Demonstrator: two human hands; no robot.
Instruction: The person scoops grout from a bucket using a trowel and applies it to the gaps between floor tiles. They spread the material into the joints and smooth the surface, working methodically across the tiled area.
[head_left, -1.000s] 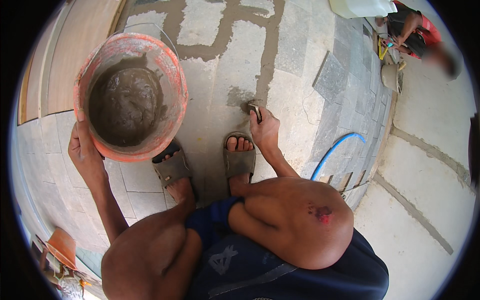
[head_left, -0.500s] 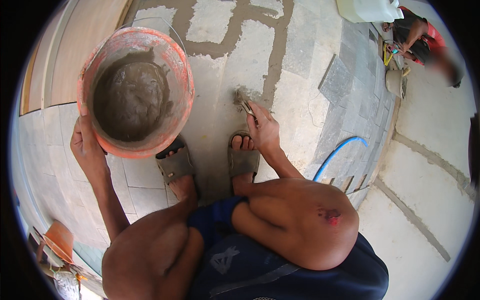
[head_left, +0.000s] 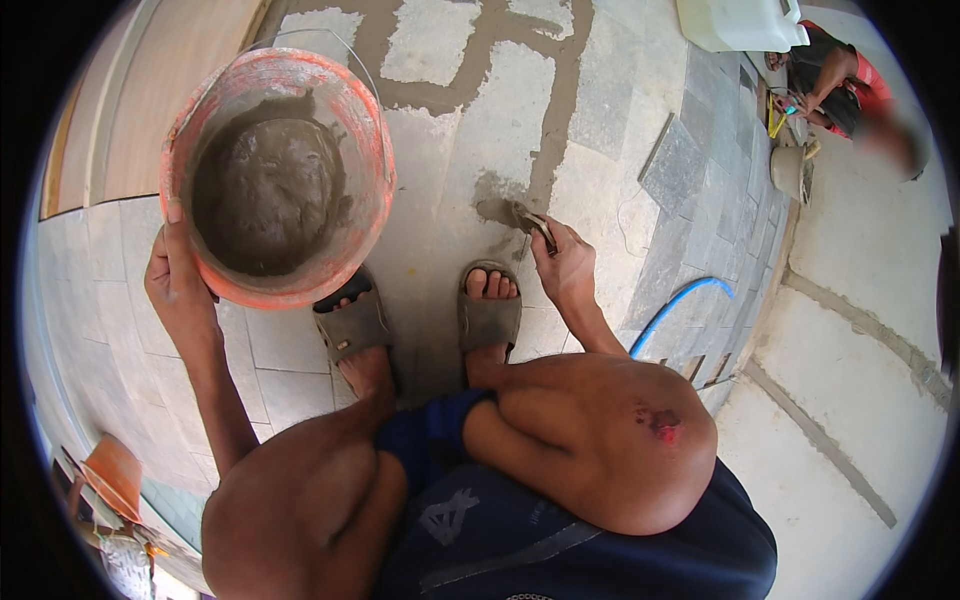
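With the thumb over its rim, my left hand (head_left: 178, 275) grips the left side of an orange bucket (head_left: 376, 215), which tilts toward me. Wet grey mortar (head_left: 268, 190) fills its lower part, and a thin wire handle leans over the far side. In my right hand (head_left: 564, 262), fingers closed round the grip, is a small scraper (head_left: 530, 218). Its blade meets the floor by a grey mortar smear (head_left: 498, 186), just beyond my right sandal (head_left: 488, 328). Broad mortar-filled joints (head_left: 556, 130) run between the pale tiles ahead. My fingers partly hide the scraper.
A loose grey tile (head_left: 672, 165) and a blue hose (head_left: 675, 312) lie to the right. Far right are a pale jerrycan (head_left: 735, 25), a mortar bucket (head_left: 790, 172) and a crouching person (head_left: 835, 75). An orange container (head_left: 112, 475) stands at lower left.
My right hand has swept the scraper to the right and slightly toward me. A wider wet smear now shows on the floor. My left hand keeps its hold on the bucket.
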